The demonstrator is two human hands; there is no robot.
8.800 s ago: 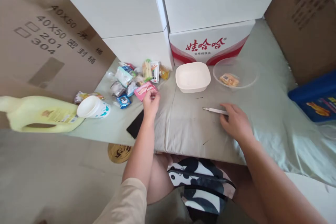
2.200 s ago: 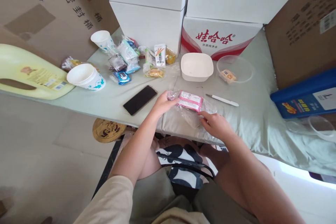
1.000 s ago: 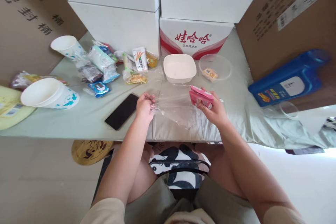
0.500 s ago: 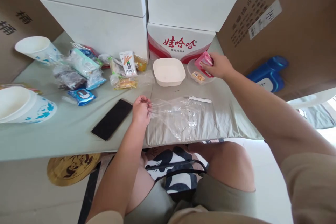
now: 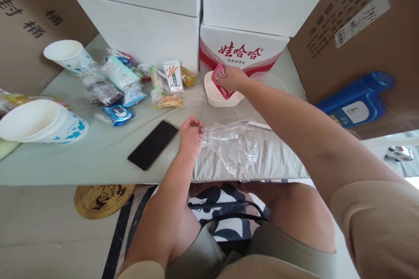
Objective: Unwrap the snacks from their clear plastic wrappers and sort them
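Note:
My right hand point(image 5: 235, 79) is closed on a pink snack packet point(image 5: 220, 83) with white lettering. It holds the packet tilted over the cream-white bowl point(image 5: 224, 102), partly covering the bowl's inside. My left hand point(image 5: 192, 134) pinches the gathered end of a clear plastic bag point(image 5: 234, 146), which lies crumpled along the table's front. A black phone point(image 5: 152, 144) lies just left of that hand. Beyond my right forearm, the rim of a clear round container point(image 5: 270, 77) shows, mostly hidden. A thin white stick-like object point(image 5: 258, 125) lies partly under the forearm.
Several wrapped snacks point(image 5: 119, 76) are heaped at the left, with paper cups point(image 5: 70, 124) beside them. A white and red carton point(image 5: 240, 52) stands behind the bowl. At the right, a blue bottle point(image 5: 360, 100) stands against a big cardboard box point(image 5: 376, 48).
My right hand has carried the pink snack packet left, from the clear container to over the cream-white bowl. My left hand still holds the bag. The view has shifted somewhat.

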